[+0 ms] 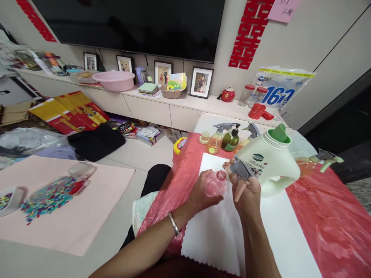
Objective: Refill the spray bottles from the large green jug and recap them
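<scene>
My left hand [203, 189] is wrapped round a clear pink plastic bottle [216, 184] whose threaded mouth is uncovered. Just right of it, my right hand [249, 193] grips a grey and pink spray trigger head [242, 170], held apart from the bottle. Beyond my right hand stands a large pale green detergent jug [268, 158] with a green cup [279, 133] in its mouth. Both hands are above a white scalloped mat [213, 235]. Behind them are a spray bottle with yellow liquid [214, 143] and a dark green pump bottle [230, 140].
Another orange spray bottle [307, 166] stands right of the jug on the red plastic sheet [333, 216]. A small capped jar [204, 137] is at the table's back left. On a pink-topped table [95, 200] lie scattered colourful beads [49, 197]. A long cabinet [150, 110] runs along the wall.
</scene>
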Motion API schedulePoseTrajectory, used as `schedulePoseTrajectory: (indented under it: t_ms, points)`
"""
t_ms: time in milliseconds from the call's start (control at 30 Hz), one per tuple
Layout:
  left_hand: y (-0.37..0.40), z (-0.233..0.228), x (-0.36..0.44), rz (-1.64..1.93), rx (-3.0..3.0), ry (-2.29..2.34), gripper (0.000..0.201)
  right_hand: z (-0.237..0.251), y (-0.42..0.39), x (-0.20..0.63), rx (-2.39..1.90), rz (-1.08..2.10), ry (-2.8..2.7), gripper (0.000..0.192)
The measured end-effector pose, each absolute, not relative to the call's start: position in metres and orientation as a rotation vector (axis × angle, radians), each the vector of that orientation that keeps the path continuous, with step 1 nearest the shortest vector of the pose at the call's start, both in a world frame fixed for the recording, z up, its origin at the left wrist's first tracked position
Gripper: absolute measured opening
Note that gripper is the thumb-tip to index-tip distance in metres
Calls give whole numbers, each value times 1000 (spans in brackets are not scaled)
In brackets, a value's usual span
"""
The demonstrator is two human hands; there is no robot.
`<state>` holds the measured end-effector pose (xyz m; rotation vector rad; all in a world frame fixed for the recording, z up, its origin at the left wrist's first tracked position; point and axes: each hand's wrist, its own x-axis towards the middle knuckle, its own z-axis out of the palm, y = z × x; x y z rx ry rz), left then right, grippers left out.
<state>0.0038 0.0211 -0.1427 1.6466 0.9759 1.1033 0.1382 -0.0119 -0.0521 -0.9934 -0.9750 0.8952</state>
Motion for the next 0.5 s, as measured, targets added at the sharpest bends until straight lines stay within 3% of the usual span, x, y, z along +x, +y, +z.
schedulePoseTrajectory:
  t_ms: [200,500]
  points:
    - [19,-136,3,1085,1638,1009,96,-72,-7,140,-1055,921,-1057,52]
    - [16,-131,4,1138,1600,982,90,-89,-7,151,-1090,897,-1188,47]
